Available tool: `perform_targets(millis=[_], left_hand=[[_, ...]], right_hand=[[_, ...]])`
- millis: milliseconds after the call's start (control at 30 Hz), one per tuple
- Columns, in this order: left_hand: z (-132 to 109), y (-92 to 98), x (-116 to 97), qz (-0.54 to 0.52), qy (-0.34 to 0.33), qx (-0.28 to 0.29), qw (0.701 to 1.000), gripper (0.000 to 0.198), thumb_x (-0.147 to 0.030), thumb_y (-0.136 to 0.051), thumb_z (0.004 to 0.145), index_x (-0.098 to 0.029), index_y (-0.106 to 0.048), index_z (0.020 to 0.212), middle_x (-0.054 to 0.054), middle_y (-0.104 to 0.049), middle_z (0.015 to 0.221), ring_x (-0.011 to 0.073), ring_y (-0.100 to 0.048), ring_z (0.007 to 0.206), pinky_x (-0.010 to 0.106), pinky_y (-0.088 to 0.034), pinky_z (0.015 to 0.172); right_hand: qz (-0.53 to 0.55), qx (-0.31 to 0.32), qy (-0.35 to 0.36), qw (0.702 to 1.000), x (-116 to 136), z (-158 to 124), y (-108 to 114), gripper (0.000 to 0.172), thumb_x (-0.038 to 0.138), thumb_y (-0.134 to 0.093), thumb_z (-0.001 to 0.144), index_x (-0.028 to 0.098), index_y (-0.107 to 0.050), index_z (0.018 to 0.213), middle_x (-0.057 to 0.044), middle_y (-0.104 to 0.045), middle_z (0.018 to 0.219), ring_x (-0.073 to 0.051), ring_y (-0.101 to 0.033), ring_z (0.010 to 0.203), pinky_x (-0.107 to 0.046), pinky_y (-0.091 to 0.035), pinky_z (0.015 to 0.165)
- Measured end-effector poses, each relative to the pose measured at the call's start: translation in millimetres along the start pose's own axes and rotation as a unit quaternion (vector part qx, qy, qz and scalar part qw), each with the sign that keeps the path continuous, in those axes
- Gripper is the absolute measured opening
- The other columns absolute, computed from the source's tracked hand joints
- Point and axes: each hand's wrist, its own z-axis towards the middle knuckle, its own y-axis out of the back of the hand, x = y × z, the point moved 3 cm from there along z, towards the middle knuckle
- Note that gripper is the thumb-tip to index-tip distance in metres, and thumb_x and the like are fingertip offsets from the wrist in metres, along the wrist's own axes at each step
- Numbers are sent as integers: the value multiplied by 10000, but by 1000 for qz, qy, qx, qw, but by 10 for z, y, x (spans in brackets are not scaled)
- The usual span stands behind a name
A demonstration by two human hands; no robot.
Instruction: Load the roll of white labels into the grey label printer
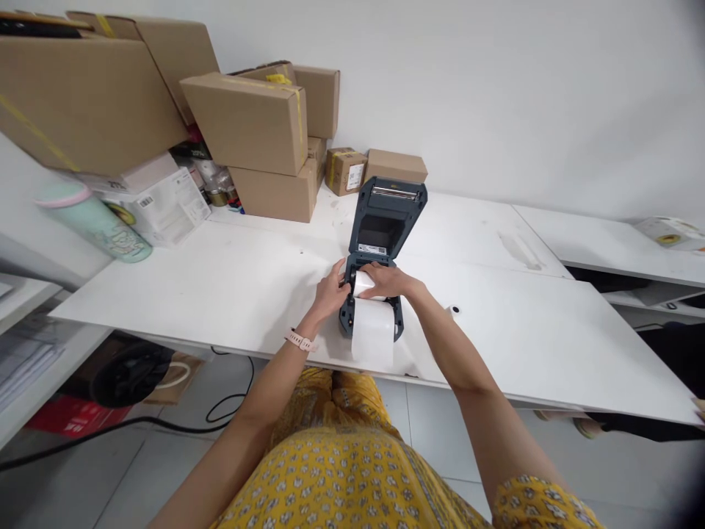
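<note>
A dark grey label printer stands on the white table with its lid tilted up and back. A white label roll lies in its bay, and a strip of white label paper runs out over the front toward me. My left hand presses against the printer's left side beside the roll, fingers curled. My right hand lies over the top of the roll, fingers closed on it.
Several cardboard boxes are stacked at the back left against the wall, with small boxes behind the printer. A mint green bottle lies at left. A tape roll sits on the right-hand table. Cables run across the floor below.
</note>
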Motion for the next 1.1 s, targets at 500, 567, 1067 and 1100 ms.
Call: perform_targets(millis=[500, 567, 1067, 1100], left_hand=[[-24, -93, 45, -38, -5, -30, 999, 662, -145, -516, 888, -200, -394, 1537, 112, -679, 1381, 226, -656, 1267, 385, -499, 1098], [-29, -107, 51, -42, -9, -36, 998, 651, -148, -517, 889, -191, -404, 1529, 113, -683, 1375, 227, -657, 1265, 386, -500, 1097], [-25, -135, 79, -69, -8, -51, 996, 617, -153, -547, 878, -198, -465, 1488, 121, -692, 1359, 249, -686, 1215, 437, -497, 1099], [-22, -136, 85, -74, -7, -54, 996, 611, -153, -549, 878, -195, -472, 1482, 125, -690, 1361, 250, -690, 1207, 440, -497, 1098]], right_hand=[[19, -233, 37, 972, 605, -1097, -967, 544, 455, -368, 1057, 211, -451, 1537, -145, -316, 1671, -344, -276, 1561, -580, -309, 1257], [11, -247, 39, 968, 645, -1103, -982, 539, 453, -397, 1053, 247, -429, 1550, -125, -329, 1669, -333, -291, 1557, -578, -334, 1247], [-48, -290, 57, 954, 637, -1178, -1008, 524, 429, -447, 1049, 196, -485, 1516, -154, -379, 1643, -336, -376, 1519, -528, -423, 1197], [-43, -290, 58, 954, 629, -1180, -1009, 526, 433, -454, 1046, 203, -481, 1518, -147, -377, 1646, -331, -373, 1521, -525, -421, 1199]])
